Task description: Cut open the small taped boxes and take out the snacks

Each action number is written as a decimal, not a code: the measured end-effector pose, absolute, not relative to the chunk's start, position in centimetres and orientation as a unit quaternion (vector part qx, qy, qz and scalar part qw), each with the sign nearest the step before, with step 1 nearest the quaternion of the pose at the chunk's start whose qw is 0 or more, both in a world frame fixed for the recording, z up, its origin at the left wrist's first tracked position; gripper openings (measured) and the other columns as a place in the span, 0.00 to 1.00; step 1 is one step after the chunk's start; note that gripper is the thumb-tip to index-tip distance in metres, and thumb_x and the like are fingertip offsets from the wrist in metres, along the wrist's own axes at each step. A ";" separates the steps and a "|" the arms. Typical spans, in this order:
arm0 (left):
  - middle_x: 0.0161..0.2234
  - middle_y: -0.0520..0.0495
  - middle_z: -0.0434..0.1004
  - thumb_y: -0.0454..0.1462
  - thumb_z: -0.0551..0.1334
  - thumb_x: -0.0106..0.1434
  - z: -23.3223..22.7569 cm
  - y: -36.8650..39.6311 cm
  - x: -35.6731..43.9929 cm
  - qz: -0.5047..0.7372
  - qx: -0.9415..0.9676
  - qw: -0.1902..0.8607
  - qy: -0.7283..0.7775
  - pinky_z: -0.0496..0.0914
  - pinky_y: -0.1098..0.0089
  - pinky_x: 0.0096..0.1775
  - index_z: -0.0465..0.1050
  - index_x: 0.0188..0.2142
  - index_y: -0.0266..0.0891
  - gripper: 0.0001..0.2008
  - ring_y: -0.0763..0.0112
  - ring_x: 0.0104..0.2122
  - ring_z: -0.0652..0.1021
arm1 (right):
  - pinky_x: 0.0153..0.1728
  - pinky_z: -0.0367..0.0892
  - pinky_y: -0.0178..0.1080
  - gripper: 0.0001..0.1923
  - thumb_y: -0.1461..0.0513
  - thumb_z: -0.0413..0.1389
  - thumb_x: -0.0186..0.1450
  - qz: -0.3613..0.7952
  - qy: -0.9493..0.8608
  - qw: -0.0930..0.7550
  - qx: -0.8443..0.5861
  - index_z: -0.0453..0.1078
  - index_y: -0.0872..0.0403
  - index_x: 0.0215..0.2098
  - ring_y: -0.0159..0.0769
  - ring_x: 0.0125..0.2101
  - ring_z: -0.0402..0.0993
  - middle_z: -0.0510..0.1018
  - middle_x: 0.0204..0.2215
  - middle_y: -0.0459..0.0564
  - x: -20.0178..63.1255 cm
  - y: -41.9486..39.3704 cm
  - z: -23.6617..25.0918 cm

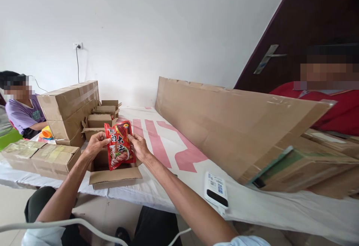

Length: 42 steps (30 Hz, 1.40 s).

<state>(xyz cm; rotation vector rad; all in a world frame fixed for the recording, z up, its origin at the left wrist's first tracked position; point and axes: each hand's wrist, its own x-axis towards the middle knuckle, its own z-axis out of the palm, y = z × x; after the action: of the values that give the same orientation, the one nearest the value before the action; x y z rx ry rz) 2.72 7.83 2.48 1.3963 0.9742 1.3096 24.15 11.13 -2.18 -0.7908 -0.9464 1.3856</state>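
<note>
A red food packet (120, 145) with large printed characters and a picture of sliced meat is held upright between both hands. My left hand (97, 143) pinches its left edge. On the opposite edge, my right hand (138, 145) grips it with the thumb and fingers closed. Right below the packet stands an open cardboard box (116, 177), its near flap folded outward toward me. The packet hides most of the inside of this box. Behind it, several small open boxes (100, 120) run in a row toward the wall.
Stacked closed cartons (67, 107) stand at the left, with two taped boxes (42, 158) in front. A long cardboard sheet (224, 126) leans along the right side. A white device (216, 190) lies on the covered table (185, 186). One person sits left, another right behind the sheet.
</note>
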 end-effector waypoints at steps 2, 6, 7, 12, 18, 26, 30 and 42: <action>0.25 0.52 0.81 0.49 0.84 0.42 2.3 8.3 2.6 0.549 0.563 0.464 0.408 0.74 0.71 0.27 0.71 0.27 0.39 0.27 0.72 0.23 0.78 | 0.29 0.69 0.38 0.32 0.40 0.75 0.42 0.585 -0.418 0.599 -0.352 0.67 0.49 0.28 0.35 0.27 0.72 0.78 0.25 0.43 24.2 11.1 -2.2; 0.23 0.54 0.77 0.47 0.82 0.42 2.4 9.1 2.3 0.580 0.570 0.398 0.425 0.72 0.73 0.25 0.70 0.25 0.40 0.25 0.74 0.22 0.76 | 0.32 0.71 0.39 0.29 0.40 0.72 0.47 0.545 -0.446 0.607 -0.368 0.68 0.49 0.29 0.36 0.29 0.73 0.78 0.26 0.43 24.4 11.3 -2.4; 0.23 0.54 0.77 0.47 0.82 0.43 2.4 9.2 2.2 0.588 0.572 0.382 0.426 0.72 0.73 0.25 0.70 0.24 0.40 0.24 0.74 0.22 0.75 | 0.33 0.71 0.39 0.28 0.40 0.72 0.48 0.534 -0.453 0.610 -0.371 0.68 0.49 0.29 0.36 0.30 0.73 0.78 0.27 0.43 24.4 11.3 -2.4; 0.26 0.52 0.80 0.49 0.81 0.44 2.2 9.0 2.5 0.582 0.566 0.405 0.421 0.75 0.71 0.27 0.74 0.29 0.40 0.23 0.70 0.25 0.79 | 0.33 0.70 0.39 0.27 0.39 0.69 0.51 0.507 -0.478 0.609 -0.379 0.70 0.50 0.30 0.36 0.30 0.72 0.77 0.26 0.43 24.6 11.4 -2.4; 0.27 0.51 0.82 0.49 0.80 0.45 2.2 8.8 2.7 0.584 0.572 0.409 0.405 0.75 0.69 0.29 0.78 0.31 0.39 0.22 0.68 0.26 0.80 | 0.38 0.75 0.43 0.29 0.40 0.75 0.49 0.595 -0.470 0.578 -0.301 0.75 0.50 0.34 0.42 0.35 0.80 0.85 0.32 0.47 25.0 10.6 -1.8; 0.28 0.52 0.81 0.50 0.81 0.47 2.9 9.0 2.7 0.600 0.575 0.388 0.398 0.74 0.71 0.31 0.78 0.30 0.39 0.22 0.71 0.27 0.77 | 0.45 0.77 0.47 0.33 0.38 0.79 0.40 0.610 -0.448 0.588 -0.284 0.83 0.52 0.33 0.44 0.36 0.82 0.88 0.33 0.49 24.5 10.6 -1.7; 0.29 0.50 0.83 0.52 0.83 0.45 2.4 8.3 2.9 0.539 0.580 0.447 0.416 0.75 0.69 0.31 0.78 0.33 0.39 0.26 0.69 0.26 0.80 | 0.40 0.77 0.47 0.32 0.38 0.78 0.41 0.581 -0.408 0.635 -0.304 0.82 0.52 0.32 0.45 0.35 0.82 0.87 0.31 0.49 24.1 11.4 -2.0; 0.24 0.55 0.76 0.51 0.80 0.48 1.4 9.7 2.5 0.594 0.577 0.371 0.421 0.70 0.74 0.28 0.71 0.26 0.40 0.24 0.74 0.24 0.74 | 0.47 0.78 0.49 0.34 0.38 0.79 0.44 0.627 -0.451 0.580 -0.256 0.85 0.53 0.36 0.48 0.39 0.85 0.90 0.36 0.52 24.5 11.3 -2.6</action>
<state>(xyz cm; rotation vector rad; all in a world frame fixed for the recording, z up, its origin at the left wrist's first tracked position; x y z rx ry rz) 2.52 9.68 1.42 1.4790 1.0796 1.5227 24.47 11.28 -2.56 -0.5992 -1.0545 1.4664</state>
